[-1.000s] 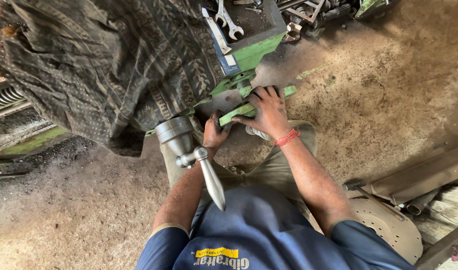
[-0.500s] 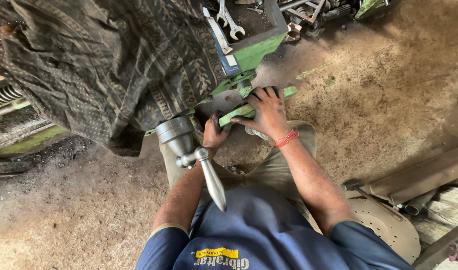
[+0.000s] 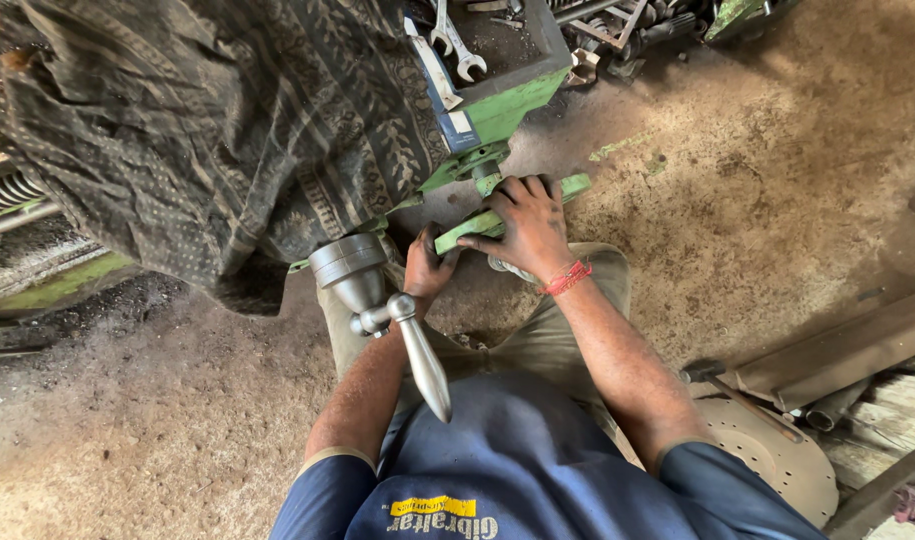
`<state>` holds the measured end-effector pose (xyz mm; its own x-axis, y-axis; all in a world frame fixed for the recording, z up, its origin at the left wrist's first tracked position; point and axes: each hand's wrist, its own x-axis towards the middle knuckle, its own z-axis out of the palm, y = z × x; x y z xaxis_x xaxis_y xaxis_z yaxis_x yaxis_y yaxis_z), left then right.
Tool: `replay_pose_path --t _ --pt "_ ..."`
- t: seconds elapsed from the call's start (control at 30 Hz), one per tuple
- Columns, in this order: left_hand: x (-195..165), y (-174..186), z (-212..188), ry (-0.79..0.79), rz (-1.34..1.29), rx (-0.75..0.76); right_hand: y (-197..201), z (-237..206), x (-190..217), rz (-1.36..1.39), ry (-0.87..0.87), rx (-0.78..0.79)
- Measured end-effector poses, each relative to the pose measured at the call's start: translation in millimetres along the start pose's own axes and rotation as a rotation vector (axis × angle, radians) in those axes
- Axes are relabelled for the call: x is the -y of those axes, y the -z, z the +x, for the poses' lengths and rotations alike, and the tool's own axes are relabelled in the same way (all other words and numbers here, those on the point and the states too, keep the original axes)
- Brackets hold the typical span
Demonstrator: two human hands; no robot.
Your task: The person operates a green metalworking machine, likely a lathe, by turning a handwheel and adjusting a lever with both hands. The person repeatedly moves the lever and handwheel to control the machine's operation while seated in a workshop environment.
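My right hand [image 3: 522, 220], with a red thread at the wrist, lies over a long green metal bar [image 3: 567, 187] under the green machine [image 3: 507, 105], fingers wrapped on it. My left hand [image 3: 429, 268], grimy, grips the near end of the same bar just below the machine's edge. A grey metal hub with a tapered crank handle [image 3: 417, 355] sticks out right beside my left forearm. What lies beneath my palms is hidden.
A dark patterned cloth [image 3: 207, 130] drapes over the machine at left. Spanners [image 3: 447, 45] lie on the machine's tray at the top. A round perforated metal disc [image 3: 777, 450], a hammer [image 3: 722, 380] and metal bars lie at lower right on the dirt floor [image 3: 757, 200].
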<state>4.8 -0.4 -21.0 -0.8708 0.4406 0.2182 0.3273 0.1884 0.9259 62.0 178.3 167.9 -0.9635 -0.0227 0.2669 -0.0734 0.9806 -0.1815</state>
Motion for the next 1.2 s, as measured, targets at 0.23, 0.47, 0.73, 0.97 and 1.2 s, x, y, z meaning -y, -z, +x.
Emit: replay_pose_path --t 0.23,0.47,0.73,0.97,1.2 --pt "1.3 -1.6 0.0 -0.004 0.003 -0.014 0.3 1.6 1.9 -0.034 0.022 -0.013" --pt "3.1 -2.4 -0.3 0.019 0.012 -0.020 -4.3 1.7 0.4 -0.068 0.012 0.036" --pt "3.2 -2.0 -1.3 0.019 0.007 -0.022 -8.9 0.2 0.5 -0.085 0.005 0.042" --pt "1.0 -1.2 -1.0 0.017 -0.001 -0.022 -7.8 -0.1 2.7 -0.084 0.009 0.027" --pt "0.4 -0.9 -1.8 0.038 -0.034 -0.022 -6.7 0.7 5.7 -0.082 0.019 0.004"
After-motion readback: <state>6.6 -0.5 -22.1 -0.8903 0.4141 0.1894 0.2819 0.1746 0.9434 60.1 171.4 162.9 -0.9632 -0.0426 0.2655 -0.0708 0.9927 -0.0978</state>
